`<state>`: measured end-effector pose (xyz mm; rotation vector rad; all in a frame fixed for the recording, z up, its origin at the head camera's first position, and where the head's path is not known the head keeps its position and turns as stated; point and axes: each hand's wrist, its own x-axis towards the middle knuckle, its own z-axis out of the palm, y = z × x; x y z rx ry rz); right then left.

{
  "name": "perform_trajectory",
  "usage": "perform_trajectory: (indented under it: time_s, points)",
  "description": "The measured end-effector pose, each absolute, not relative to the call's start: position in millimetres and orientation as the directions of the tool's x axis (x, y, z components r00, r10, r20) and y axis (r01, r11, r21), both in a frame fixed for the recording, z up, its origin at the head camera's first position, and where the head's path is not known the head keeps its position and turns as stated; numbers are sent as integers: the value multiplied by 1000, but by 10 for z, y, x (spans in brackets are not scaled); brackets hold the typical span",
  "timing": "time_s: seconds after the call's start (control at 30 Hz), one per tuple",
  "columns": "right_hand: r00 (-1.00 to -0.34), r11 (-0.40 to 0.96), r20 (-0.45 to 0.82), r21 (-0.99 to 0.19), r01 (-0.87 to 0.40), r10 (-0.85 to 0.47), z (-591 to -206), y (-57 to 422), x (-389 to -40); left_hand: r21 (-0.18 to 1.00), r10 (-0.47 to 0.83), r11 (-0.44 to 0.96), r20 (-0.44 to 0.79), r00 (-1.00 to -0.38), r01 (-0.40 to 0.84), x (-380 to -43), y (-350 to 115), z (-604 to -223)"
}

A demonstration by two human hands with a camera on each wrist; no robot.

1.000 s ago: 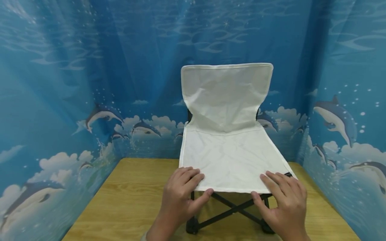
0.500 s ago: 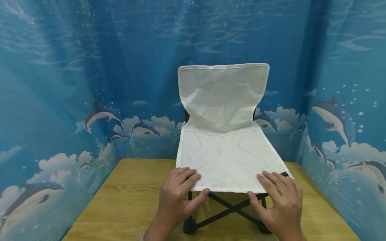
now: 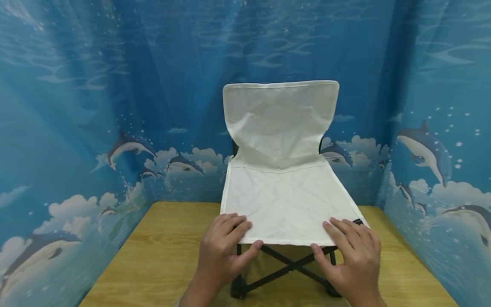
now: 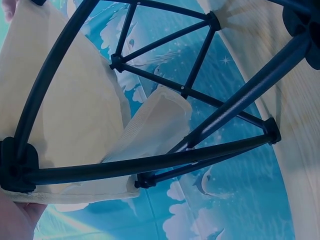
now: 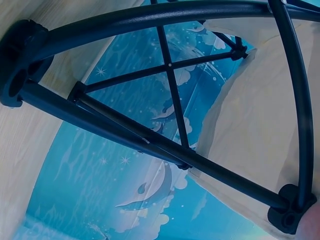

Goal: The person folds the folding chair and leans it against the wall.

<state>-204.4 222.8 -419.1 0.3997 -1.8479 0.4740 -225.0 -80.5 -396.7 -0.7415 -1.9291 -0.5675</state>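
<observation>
A white chair [image 3: 284, 187] stands upright on the wooden surface [image 3: 161, 243], its seat towards the person and its creased backrest [image 3: 281, 115] at the far side. The left hand [image 3: 224, 251] rests on the seat's front left corner, fingers over the top of the cloth and thumb at the front edge. Its grip is relaxed, the fingers laid out rather than wrapped round anything. The right hand [image 3: 354, 256] lies on the front right corner in much the same way, its grip loose and fingers spread, thumb pointing to the front edge. Between the hands, under that edge, the dark frame [image 3: 292, 265] shows two crossed bars.

Both wrist views look in below the seat, at frame bars, black joints [image 4: 19, 162] and the underside of the cloth; only a bit of each hand shows there. Behind the chair hangs a blue curtain [image 3: 172, 51] printed with dolphins and clouds.
</observation>
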Motion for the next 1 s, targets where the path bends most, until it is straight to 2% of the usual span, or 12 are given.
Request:
perform_trajectory:
  time_s: [0.33,0.8,1.0]
  points:
    - [-324,864,945,-133,-485,-36,-4177,2181,-2035,66,246,700,912,-327,711,-2260,-835,-3968]
    - [-323,862,946,-132,-490,-39,-4175,2133,-2043,90,245,716,897,-369,692,-2237,-896,-3966]
    - [-305,854,952,-128,-504,-38,-4182,2103,-2057,80,247,716,900,-359,694,-2241,-923,-3970]
